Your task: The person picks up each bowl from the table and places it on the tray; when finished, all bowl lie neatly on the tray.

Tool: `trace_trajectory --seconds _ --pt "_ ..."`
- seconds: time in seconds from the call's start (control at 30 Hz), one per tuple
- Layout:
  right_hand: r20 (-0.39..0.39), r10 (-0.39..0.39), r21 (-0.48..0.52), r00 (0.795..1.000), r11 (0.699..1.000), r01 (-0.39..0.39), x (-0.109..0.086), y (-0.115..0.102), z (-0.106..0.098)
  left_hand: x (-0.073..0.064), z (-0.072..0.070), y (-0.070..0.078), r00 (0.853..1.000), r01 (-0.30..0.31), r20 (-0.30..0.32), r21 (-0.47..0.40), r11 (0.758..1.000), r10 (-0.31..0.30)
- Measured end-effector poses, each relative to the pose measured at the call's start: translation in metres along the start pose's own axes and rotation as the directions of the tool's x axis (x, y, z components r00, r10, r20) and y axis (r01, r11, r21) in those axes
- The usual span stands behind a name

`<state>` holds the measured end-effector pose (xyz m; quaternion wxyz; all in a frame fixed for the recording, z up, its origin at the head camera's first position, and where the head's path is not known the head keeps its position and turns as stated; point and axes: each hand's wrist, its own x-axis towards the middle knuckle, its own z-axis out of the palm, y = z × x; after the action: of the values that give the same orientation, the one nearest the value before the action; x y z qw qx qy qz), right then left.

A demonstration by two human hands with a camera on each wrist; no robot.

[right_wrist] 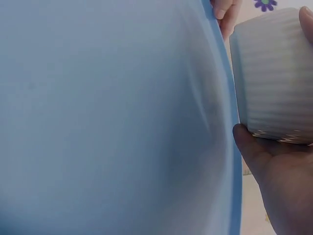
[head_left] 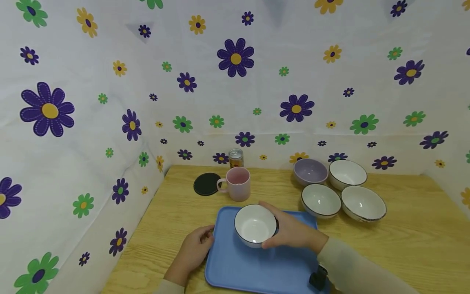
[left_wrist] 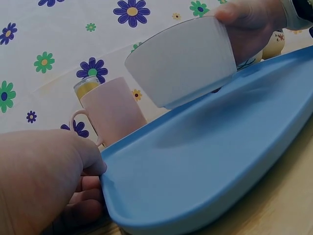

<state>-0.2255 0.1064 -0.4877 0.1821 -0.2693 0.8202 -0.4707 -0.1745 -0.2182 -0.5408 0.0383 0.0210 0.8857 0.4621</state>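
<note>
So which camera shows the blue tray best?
The head view: it shows most of the blue tray, though the white bowl and right sleeve hide parts. The left wrist view shows it slanted and cut off, with the left hand at its edge. The right wrist view shows just part of its surface and one rim.

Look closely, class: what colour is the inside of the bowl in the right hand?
The bowl is white inside, shown best in the head view.

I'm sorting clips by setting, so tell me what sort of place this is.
Probably a makeshift tabletop set rather than a working kitchen: a creased, flower-printed backdrop screens the back and sides of the wood-grain table, which holds a blue tray and a pink mug.
</note>
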Motion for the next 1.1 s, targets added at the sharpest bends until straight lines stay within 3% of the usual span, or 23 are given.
trace_trajectory --seconds 0.37,0.57,1.1 --pt "-0.021 0.009 0.063 1.000 0.998 -0.008 0.021 -0.003 0.018 -0.002 -0.001 0.003 0.999 0.031 0.013 0.009 0.999 -0.031" --pt "-0.012 -0.026 0.078 1.000 0.997 0.027 0.031 -0.009 0.023 -0.002 -0.001 0.001 1.000 0.025 0.011 0.016 1.000 -0.025" --pt "-0.010 -0.076 0.125 0.997 0.989 0.076 0.042 -0.006 0.031 0.000 -0.001 0.002 1.000 0.013 0.017 0.031 0.999 -0.014"
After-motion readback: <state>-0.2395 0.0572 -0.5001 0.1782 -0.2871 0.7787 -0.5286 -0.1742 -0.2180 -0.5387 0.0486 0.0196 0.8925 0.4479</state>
